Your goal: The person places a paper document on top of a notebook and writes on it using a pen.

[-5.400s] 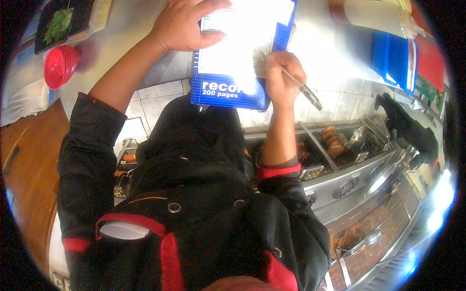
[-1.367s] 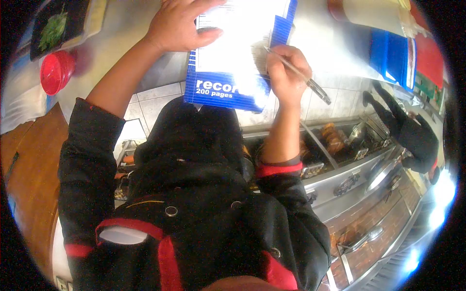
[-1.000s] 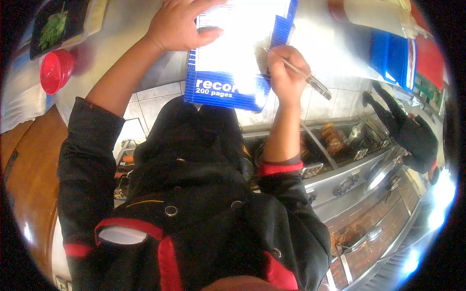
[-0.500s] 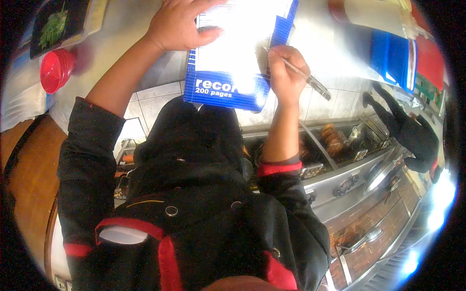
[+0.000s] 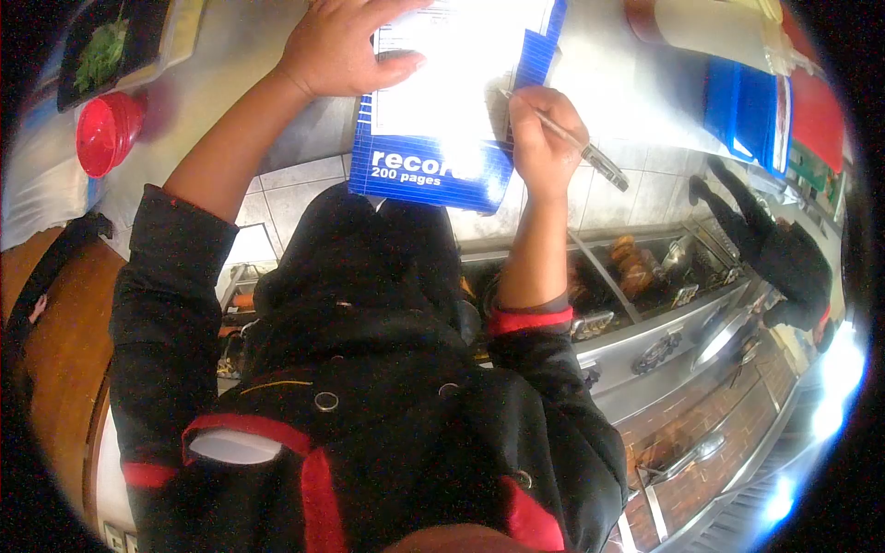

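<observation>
A blue record book [image 5: 424, 175] marked "200 pages" lies at the top centre, with a white sheet [image 5: 442, 83] over it, washed out by glare. My left hand [image 5: 350, 46] rests spread on the sheet's left side, thumb apart, holding nothing; its upper part is cut off by the frame edge. My right hand [image 5: 548, 138] is closed around a pen [image 5: 604, 168] at the book's right edge. The pen's tip points up-left at the sheet, and its thick end sticks out down-right. Any writing under the tip is lost in glare.
Red bowls [image 5: 109, 135] and a dark tray of green leaves [image 5: 101, 55] sit at upper left. Blue containers [image 5: 747, 115] stand at upper right. Behind me is a metal cooking unit [image 5: 664, 332] holding food. One person [image 5: 784, 258] is at right, another [image 5: 55, 267] at far left.
The book has shifted slightly left since the earliest frame. My hands look nearly still over the last second. A dark-clothed person has come into view at the far left.
</observation>
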{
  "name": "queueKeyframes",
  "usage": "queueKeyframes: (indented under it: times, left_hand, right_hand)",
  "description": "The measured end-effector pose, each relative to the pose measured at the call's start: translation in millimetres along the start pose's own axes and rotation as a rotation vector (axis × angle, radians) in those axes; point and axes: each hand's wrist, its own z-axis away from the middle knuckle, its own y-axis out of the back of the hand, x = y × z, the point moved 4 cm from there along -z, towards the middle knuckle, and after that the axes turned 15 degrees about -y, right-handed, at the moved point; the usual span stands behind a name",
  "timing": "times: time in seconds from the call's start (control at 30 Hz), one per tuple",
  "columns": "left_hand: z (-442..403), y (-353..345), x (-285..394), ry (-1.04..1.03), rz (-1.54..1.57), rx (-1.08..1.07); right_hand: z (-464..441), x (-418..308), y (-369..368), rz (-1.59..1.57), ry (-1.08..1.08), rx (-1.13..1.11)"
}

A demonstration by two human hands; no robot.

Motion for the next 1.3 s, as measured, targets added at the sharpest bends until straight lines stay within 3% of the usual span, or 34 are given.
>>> queueKeyframes:
  times: [1.03,1.3]
  left_hand:
    - [-0.6,-0.7,2.1,0.012,0.004,0.0]
    - [0.0,-1.7,0.8,-0.002,0.004,0.014]
  right_hand:
    - [-0.6,4.1,2.2,0.035,-0.007,0.027]
    - [0.0,5.5,2.7,-0.109,-0.002,-0.004]
